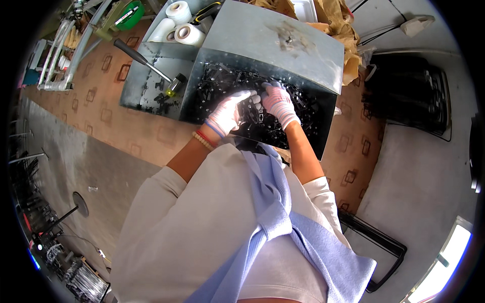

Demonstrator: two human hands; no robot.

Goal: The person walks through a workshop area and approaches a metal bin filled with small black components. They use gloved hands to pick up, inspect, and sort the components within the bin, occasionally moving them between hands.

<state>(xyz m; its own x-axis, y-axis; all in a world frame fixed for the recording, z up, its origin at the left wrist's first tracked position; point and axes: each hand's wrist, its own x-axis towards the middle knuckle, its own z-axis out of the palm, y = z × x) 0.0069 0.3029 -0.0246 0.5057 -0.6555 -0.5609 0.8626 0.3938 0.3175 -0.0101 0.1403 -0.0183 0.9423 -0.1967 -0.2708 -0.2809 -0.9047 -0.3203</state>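
Both my hands wear pale striped work gloves and are over a grey metal bin (331,118) filled with small black parts (222,81). My left hand (231,110) is cupped around several small black parts (248,112), its thumb and fingertips toward the middle of the bin. Close on its right, my right hand (280,103) has its fingers bent down toward the same spot. Whatever its fingertips grip is too small and dark to make out.
To the left, a shallow metal tray (136,96) holds a hammer (146,61) and a yellow-handled tool (172,93). Rolls of clear film (189,35) stand behind it. Brown paper (348,45) lies beyond the bin; black frames (409,96) are stacked at right.
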